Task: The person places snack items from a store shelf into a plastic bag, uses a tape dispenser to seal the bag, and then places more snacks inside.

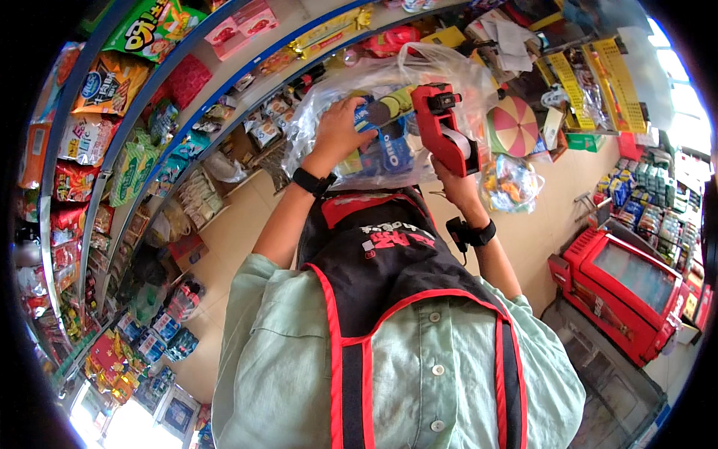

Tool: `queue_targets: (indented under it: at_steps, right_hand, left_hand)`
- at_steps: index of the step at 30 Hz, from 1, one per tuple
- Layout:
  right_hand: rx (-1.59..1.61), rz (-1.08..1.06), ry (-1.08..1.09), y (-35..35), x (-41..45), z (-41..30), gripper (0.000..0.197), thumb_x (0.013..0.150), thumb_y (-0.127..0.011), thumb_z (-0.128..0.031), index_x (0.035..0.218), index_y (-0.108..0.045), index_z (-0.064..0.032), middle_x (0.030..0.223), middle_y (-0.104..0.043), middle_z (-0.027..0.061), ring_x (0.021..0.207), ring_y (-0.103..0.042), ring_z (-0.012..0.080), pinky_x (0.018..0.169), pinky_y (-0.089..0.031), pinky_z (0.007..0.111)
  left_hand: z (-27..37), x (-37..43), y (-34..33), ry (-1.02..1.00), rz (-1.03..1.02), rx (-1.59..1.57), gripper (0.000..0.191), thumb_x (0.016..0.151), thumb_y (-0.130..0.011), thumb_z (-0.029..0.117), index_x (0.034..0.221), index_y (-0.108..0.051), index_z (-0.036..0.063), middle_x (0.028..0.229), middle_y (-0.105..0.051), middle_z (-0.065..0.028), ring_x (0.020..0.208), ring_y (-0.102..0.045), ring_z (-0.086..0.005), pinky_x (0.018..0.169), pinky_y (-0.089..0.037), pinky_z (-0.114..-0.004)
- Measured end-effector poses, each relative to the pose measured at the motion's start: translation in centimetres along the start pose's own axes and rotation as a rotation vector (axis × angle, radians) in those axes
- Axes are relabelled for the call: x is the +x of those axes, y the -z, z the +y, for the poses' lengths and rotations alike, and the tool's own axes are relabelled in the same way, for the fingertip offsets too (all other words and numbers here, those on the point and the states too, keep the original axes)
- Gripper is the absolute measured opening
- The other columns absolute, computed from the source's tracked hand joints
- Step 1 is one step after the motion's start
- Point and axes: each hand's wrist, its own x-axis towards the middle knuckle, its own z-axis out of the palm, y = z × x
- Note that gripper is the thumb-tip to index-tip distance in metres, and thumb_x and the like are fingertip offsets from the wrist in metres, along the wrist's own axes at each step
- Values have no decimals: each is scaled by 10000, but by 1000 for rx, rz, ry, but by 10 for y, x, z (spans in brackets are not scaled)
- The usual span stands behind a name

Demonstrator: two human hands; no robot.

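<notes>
My right hand is closed around a red price labeller, held upright with a white label roll showing in its side. A clear plastic bag lies open in front of me, holding several snack packets. Among them is a blue Oreo packet. My left hand is over the bag, its fingers at the edge of a blue and green packet; whether it grips that packet I cannot tell. The labeller is beside the packets, over the bag's right part.
Shelves of snack bags curve along the left. A striped ball and a bag of colourful items are to the right. Farther right stands a red chest freezer. Blue packages stand on the floor at lower left.
</notes>
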Motion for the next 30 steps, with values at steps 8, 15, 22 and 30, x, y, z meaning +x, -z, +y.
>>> queue_targets:
  at_steps: [8, 15, 22, 30]
  right_hand:
    - [10, 64, 159, -12, 6, -9, 471, 857, -719, -151, 1280, -545, -37, 1144, -654, 134, 1068, -626, 243, 906, -485, 361]
    - [-50, -39, -17, 11, 2, -13, 456, 833, -717, -155, 1249, -565, -46, 1123, -669, 188, 1067, -639, 329, 890, -489, 390]
    - [136, -79, -67, 33, -34, -1, 251, 875, -713, -181, 1052, -611, -34, 763, -616, 22, 649, -584, 112, 549, -458, 280]
    - [304, -38, -204, 51, -10, 31, 306, 862, -719, -107, 1135, -612, -17, 874, -644, 37, 711, -606, 143, 625, -497, 304]
  left_hand:
    - [-10, 7, -19, -37, -65, 50, 720, 698, -834, 278, 1310, -515, 72, 1199, -623, -187, 1134, -587, -366, 967, -460, -434]
    - [-6, 15, -17, 64, -233, 176, 706, 703, -826, 289, 1284, -508, 46, 1114, -662, -175, 1087, -619, -333, 892, -456, -479]
    - [-2, 19, -17, 54, -203, 171, 728, 734, -804, 411, 1288, -504, 45, 1145, -664, -177, 1054, -635, -339, 890, -463, -477]
    - [-16, 74, 1, 204, -112, -244, 428, 837, -766, 341, 1073, -635, 9, 935, -706, -145, 834, -701, -240, 699, -555, -349]
